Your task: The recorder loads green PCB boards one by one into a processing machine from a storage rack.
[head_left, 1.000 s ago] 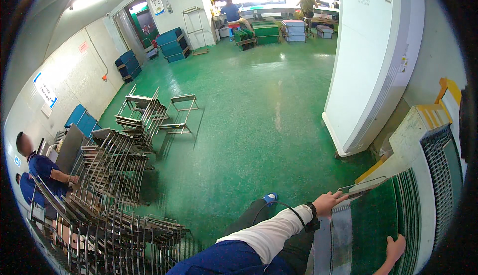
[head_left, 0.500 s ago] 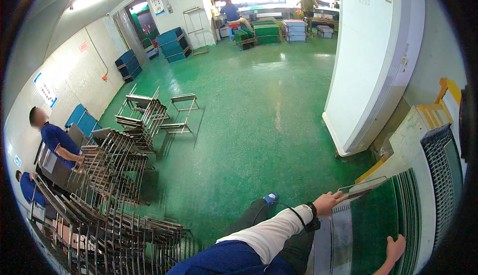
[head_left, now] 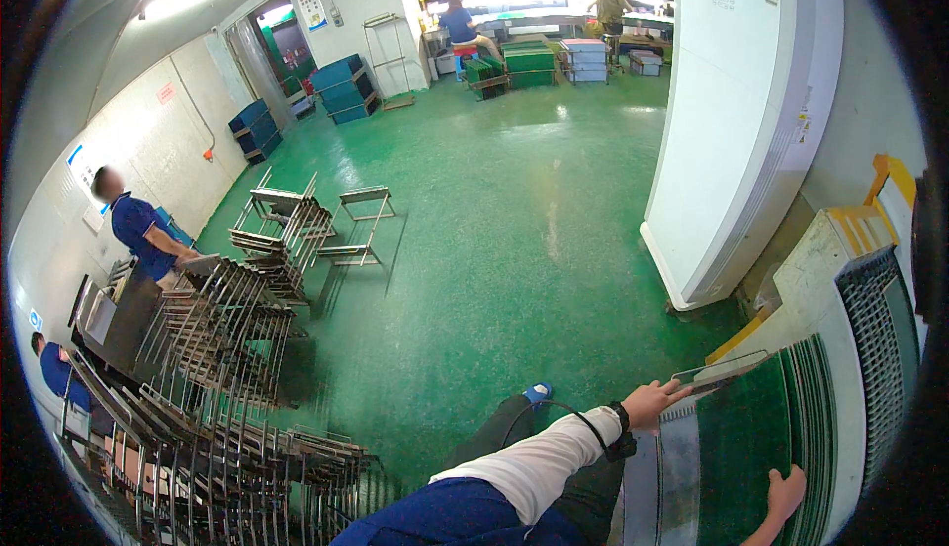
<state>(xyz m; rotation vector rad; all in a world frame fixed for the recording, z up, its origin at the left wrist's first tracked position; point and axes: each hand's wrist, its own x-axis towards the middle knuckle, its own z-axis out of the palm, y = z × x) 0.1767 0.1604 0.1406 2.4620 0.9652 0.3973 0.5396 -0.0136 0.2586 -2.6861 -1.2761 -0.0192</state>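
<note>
- The green boards stand close together in a row at 4 o'clock, on their edges.
- The left hand is at 4 o'clock too. Its fingers reach out along the metal frame at the far end of the boards.
- The right hand is at 4 o'clock from the left hand. Its fingers are bent and touch the green boards. I cannot tell how tightly it grips.
- Grey sheets lie just beside the boards, at 9 o'clock from the right hand.
- A black band goes around the left wrist, over a white sleeve.
- A tall white cabinet stands at 2 o'clock.
- Lots of metal racks are packed together at 8 o'clock.
- A person in a blue shirt stands near them at 9 o'clock.
- Blue boxes sit on the green floor at 11 o'clock.
</note>
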